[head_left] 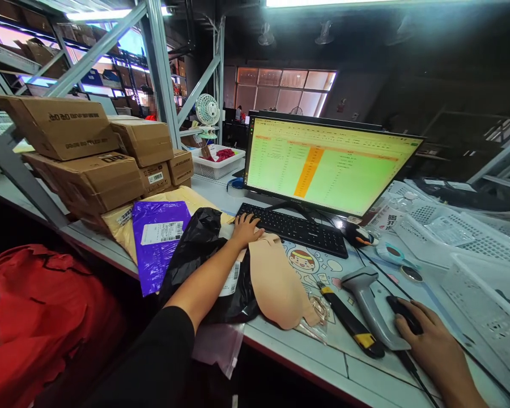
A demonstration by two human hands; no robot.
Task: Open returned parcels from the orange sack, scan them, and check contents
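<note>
My left hand (245,230) rests at the left end of a black keyboard (300,228), fingers spread over its keys. Under that forearm lie a black plastic mailer bag (195,241) and a beige moulded bra (276,277). My right hand (436,334) is curved over a black computer mouse (403,313) at the desk's right side. Between the hands are a grey barcode scanner (363,300) and a black and yellow utility knife (351,322). A small clear bag (318,311) lies against the bra. Behind the keyboard stands a monitor (323,164) showing a spreadsheet.
Cardboard boxes (97,175) are stacked at the left beside a purple mailer (159,241). White plastic baskets (484,300) stand at the right, near tape rolls (411,274). A red cloth (46,311) hangs below the desk's left edge. Metal rack posts (161,79) rise behind.
</note>
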